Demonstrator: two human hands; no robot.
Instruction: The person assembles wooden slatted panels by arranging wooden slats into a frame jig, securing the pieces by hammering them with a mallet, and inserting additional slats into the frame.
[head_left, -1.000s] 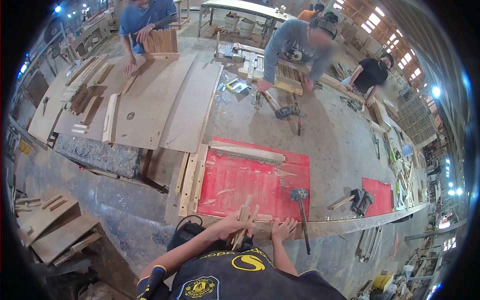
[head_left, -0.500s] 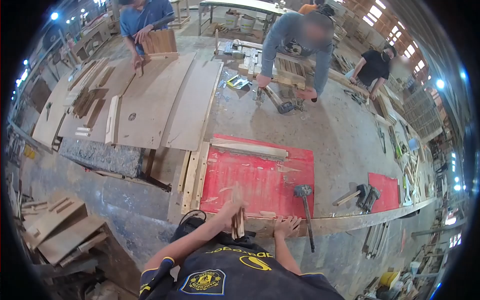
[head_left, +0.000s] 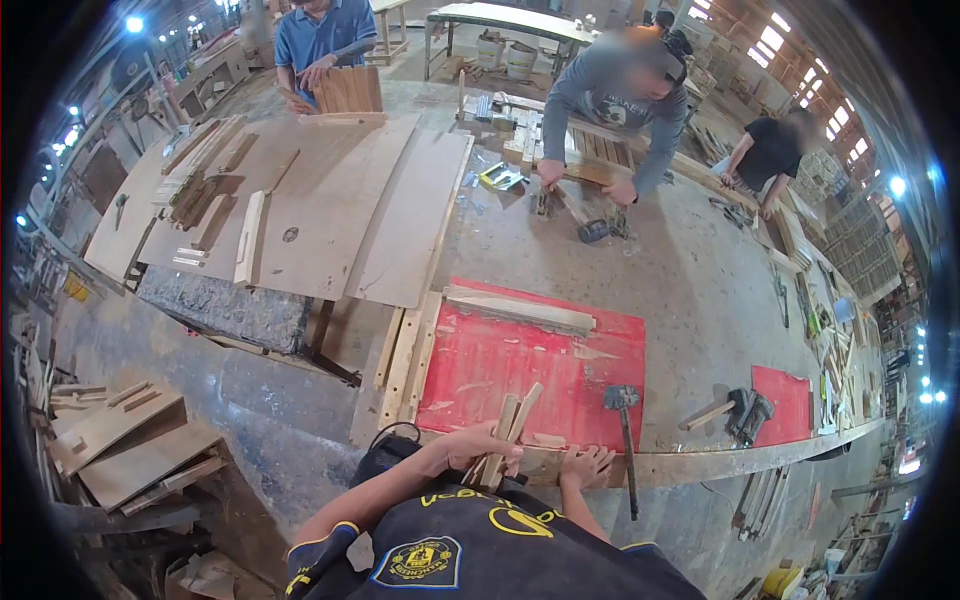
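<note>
My left hand (head_left: 474, 446) is closed around a small bundle of thin wooden strips (head_left: 513, 415), close to my body at the table's front edge. The strips stick out above and below the fist. My right hand (head_left: 587, 466) lies with its fingers stretched over the wooden table edge (head_left: 680, 466), holding nothing. Just right of it, a mallet (head_left: 621, 398) rests with its handle reaching over the edge. Beyond both hands is a scuffed red sheet (head_left: 500, 365) with a pale wooden bar (head_left: 520, 306) along its far side.
Across the table a person in grey (head_left: 615, 105) leans over clamps and another mallet (head_left: 592, 230). A person in blue (head_left: 330, 50) handles a wood board at the far left. Plywood sheets (head_left: 330, 190) lie left. Another mallet (head_left: 745, 412) sits right, by a smaller red sheet (head_left: 783, 402).
The wooden strips in my left hand, blurred before, now tilt up to the right. My right hand stays on the edge. The person in blue has drawn one hand back towards the board.
</note>
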